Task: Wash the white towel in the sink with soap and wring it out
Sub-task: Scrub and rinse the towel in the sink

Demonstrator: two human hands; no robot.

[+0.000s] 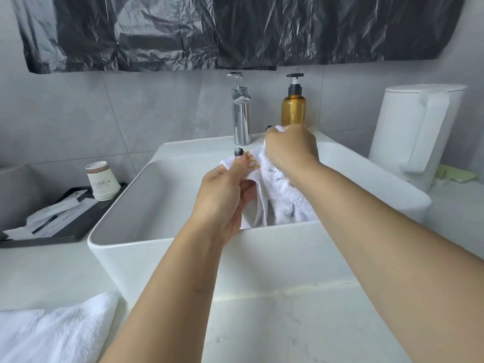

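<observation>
With your left hand [222, 189] pinching the white towel [284, 203] and your right hand [290, 150] clenched around its top at frame centre above the sink [162, 258], keep it low under the faucet [241, 108] before reaching for the soap bottle [293, 106].

Bathroom counter clutter
Paper cups [100, 180] are sitting stacked on a black tray [78, 226] beside packets [52, 217]; a kettle [416, 132] is standing right, black plastic [235, 30] hanging above
</observation>
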